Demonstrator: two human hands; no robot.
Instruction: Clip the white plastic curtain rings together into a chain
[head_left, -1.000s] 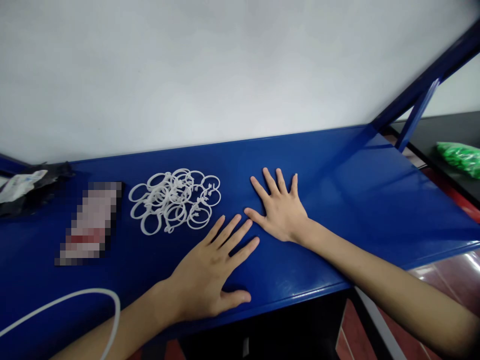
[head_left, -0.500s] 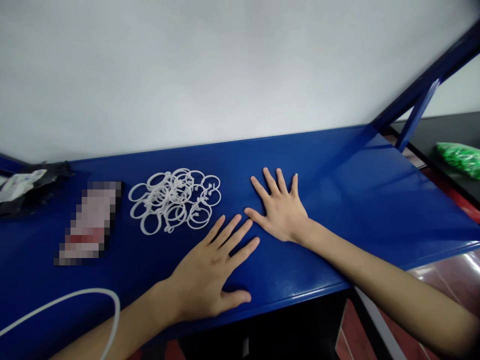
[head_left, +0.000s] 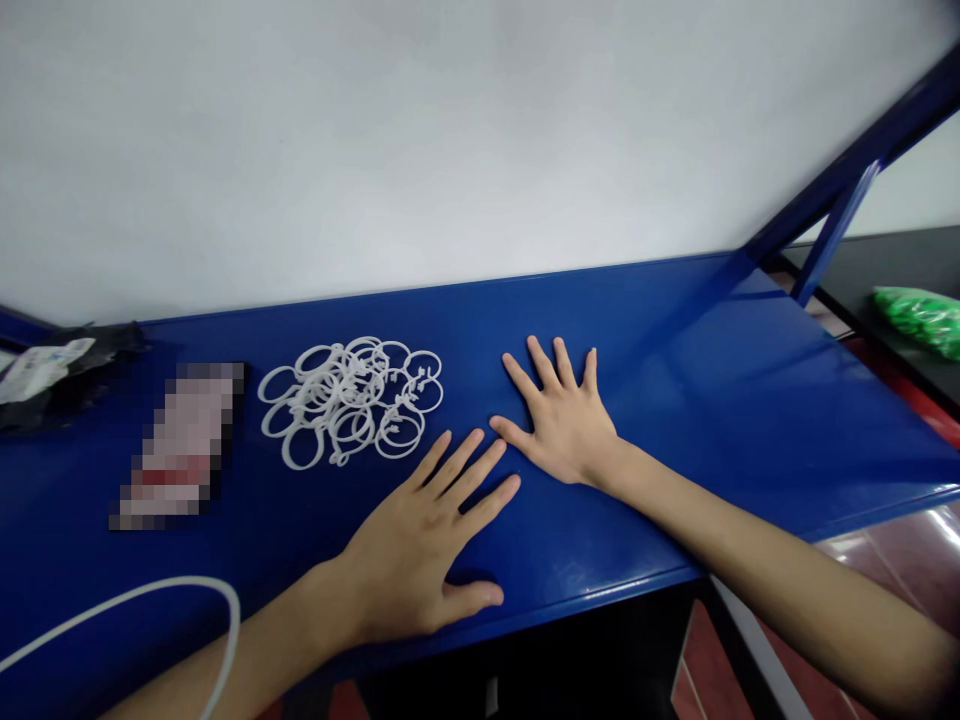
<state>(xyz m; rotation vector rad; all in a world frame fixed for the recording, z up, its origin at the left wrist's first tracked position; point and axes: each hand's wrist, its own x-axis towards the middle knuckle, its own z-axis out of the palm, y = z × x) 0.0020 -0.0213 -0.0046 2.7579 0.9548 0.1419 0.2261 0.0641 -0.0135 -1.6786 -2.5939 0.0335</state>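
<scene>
My left hand (head_left: 420,555) lies flat on the blue table (head_left: 712,400), fingers spread, holding nothing. Its fingertips reach toward a pile of several white plastic rings (head_left: 351,400) just beyond them, without touching. My right hand (head_left: 562,420) also rests palm down on the table, fingers apart and empty, to the right of the rings. The two hands sit close together, almost touching near the middle of the table.
A blurred flat object (head_left: 180,445) lies left of the rings. A black and white bag (head_left: 52,375) sits at the far left. A white tube (head_left: 150,595) loops at the near left edge. A green pile (head_left: 919,315) rests on a dark surface at far right.
</scene>
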